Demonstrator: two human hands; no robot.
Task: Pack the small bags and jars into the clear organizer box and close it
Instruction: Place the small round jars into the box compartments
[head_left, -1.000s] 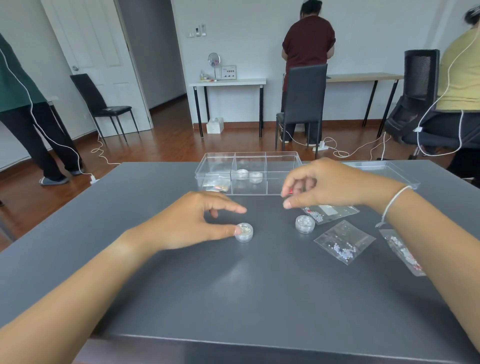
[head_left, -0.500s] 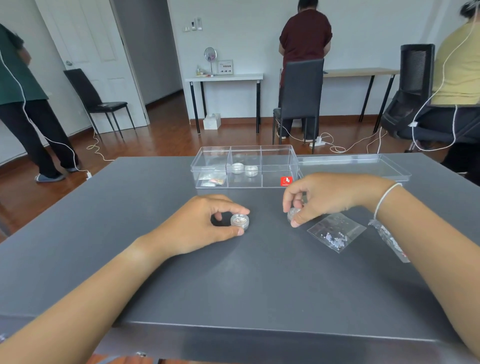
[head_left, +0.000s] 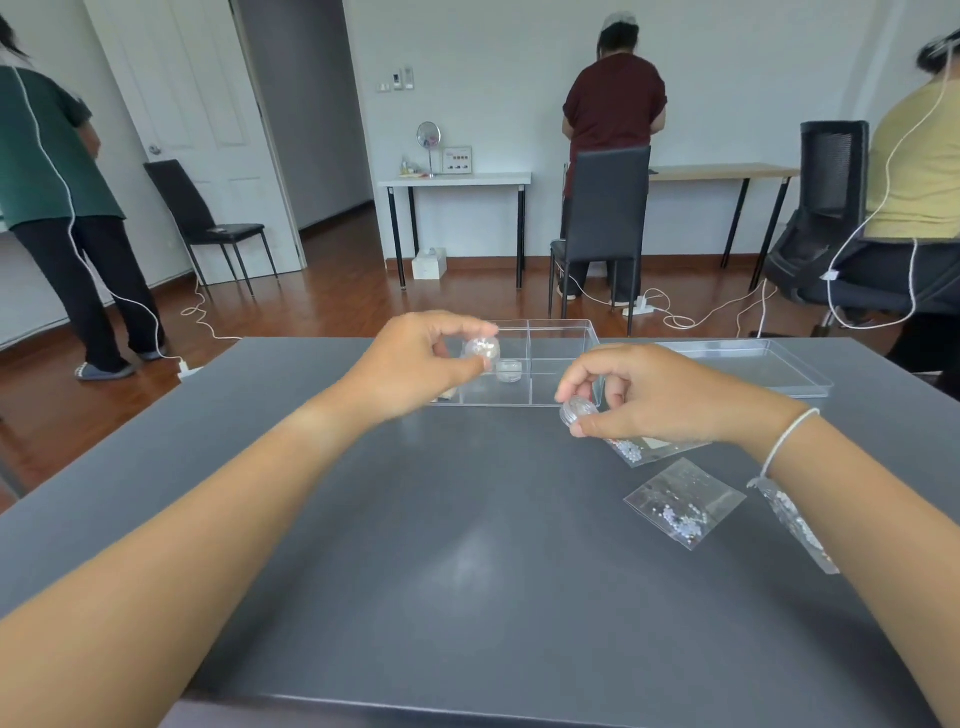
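Fingers of our left hand (head_left: 415, 364) pinch a small round clear jar with shiny bits inside (head_left: 482, 349). We hold it up in the air over the left part of the clear plastic organizer box with little walls inside (head_left: 563, 364). Our right hand (head_left: 654, 395) is closed on a second small round clear jar (head_left: 577, 408), tipped on its side, just in front of the near right corner of the box.

One more little clear jar (head_left: 509, 371) sits inside the box already, in a middle space. The box stands near the far edge of the dark grey tabletop (head_left: 441, 545). Its flat clear lid (head_left: 753, 364) lies open beside it, toward the far right corner.

Three small clear plastic bags of tiny white beads wait near the right edge: one (head_left: 631, 451) partly under our right hand, one (head_left: 683, 501) lying flat, and one (head_left: 797, 525) partly hidden by our right wrist.

We think we are in the putting-in step for the jars. Next we should lower each jar gently into a space and let go. Then we must pick up the bags, tuck them in flat, and shut the lid.
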